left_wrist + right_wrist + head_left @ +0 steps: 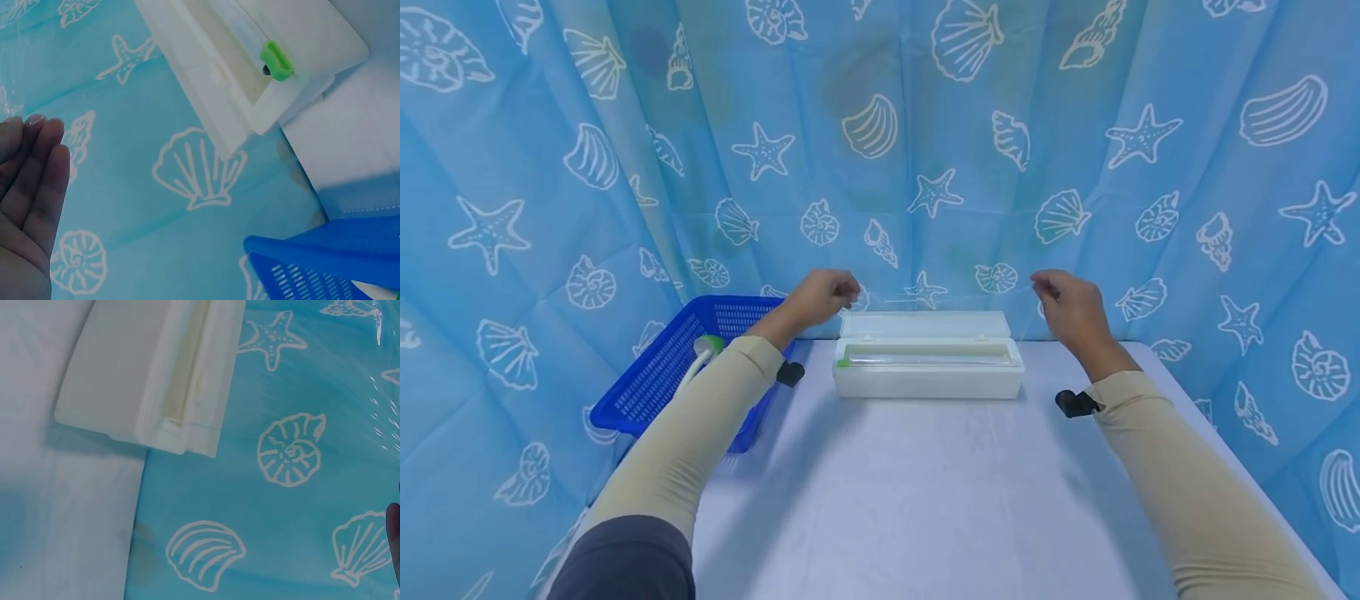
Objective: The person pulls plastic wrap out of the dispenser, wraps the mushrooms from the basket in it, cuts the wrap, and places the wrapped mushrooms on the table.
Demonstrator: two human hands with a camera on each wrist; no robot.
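Observation:
A white cling film dispenser (pixel 928 383) stands at the table's far edge with its lid (pixel 925 322) raised. A green slider (pixel 277 61) sits at the left end of its front rail. Clear cling film (pixel 375 406) stretches between the two hands, above and behind the box. My left hand (pixel 827 293) pinches its left edge between thumb and fingertips, up and left of the box. My right hand (pixel 1070 306) pinches the other side, up and right of the box. In the right wrist view only a sliver of a finger shows.
A blue plastic basket (pixel 655 367) stands on the left, partly behind the left forearm, with a white and green item (pixel 706 347) inside. White cloth covers the table (pixel 917 492). A blue shell-patterned curtain (pixel 820 175) hangs directly behind it.

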